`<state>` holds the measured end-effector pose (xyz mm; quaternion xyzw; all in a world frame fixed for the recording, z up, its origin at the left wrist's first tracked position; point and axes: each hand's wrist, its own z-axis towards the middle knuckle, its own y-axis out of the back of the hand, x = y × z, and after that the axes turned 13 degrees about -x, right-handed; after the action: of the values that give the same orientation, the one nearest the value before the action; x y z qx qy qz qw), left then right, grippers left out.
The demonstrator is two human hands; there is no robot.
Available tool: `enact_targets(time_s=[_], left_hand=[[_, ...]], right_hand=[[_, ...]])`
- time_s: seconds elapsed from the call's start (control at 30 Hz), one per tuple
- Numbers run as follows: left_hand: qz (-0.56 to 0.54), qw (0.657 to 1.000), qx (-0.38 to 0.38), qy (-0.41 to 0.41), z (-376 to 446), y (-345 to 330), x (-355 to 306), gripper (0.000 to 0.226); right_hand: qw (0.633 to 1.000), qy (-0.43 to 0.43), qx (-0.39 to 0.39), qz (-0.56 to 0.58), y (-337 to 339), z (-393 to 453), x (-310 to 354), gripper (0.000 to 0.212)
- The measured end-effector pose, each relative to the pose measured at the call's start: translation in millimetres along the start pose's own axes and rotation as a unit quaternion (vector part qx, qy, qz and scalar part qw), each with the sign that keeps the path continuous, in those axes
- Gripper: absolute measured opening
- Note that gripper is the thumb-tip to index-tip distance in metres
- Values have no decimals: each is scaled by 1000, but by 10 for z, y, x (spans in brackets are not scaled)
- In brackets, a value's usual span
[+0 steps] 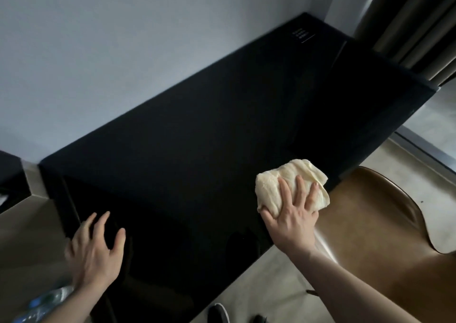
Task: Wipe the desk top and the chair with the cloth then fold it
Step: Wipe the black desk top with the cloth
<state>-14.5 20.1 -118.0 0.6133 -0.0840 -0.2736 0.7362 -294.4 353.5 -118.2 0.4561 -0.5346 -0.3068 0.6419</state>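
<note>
Your black desk top (pixel 197 125) runs from 8 to 1 o'clock along a pale wall (pixel 123 39), curtain (pixel 414 21) at 1. Plastic bottle (pixel 42 303) at 7, brown chair (pixel 370 224) at 4. Your left hand (pixel 95 251) rests flat, fingers spread, holding nothing. Your right hand (pixel 291 214) presses the bunched cream cloth (pixel 283 179) down near the desk's chair-side edge, fingers mostly straight.

A pale wall (pixel 103 51) fills the upper left, lit softly and evenly. At the top right hang striped curtains (pixel 417 24) in tan and dark folds. Brighter light falls on the pale floor (pixel 274 290) at the right edge. At the far left stands a dark cabinet (pixel 9 174). A plastic bottle (pixel 44 303) shows blurred at the bottom left.
</note>
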Motion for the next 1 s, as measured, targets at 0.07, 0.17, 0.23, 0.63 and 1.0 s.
enact_targets(time_s=[0.07,0.17,0.23,0.63,1.0], left_hand=[[-4,1000,-2,20,-61,-40,13,73],[-12,1000,-3,17,-49,-117,31,70],[-6,1000,2,18,-67,-140,74,69],[-32,999,-15,28,-113,-182,127,70],[-52,998,32,21,-58,-155,182,72]], right_hand=[[1000,-2,-8,-4,-9,20,11,96],[1000,6,-16,-4,-10,67,5,98],[1000,4,-17,3,-5,47,-2,99],[1000,-28,-5,-13,-226,-672,600,97],[1000,-5,-14,5,-702,-2263,1610,93]])
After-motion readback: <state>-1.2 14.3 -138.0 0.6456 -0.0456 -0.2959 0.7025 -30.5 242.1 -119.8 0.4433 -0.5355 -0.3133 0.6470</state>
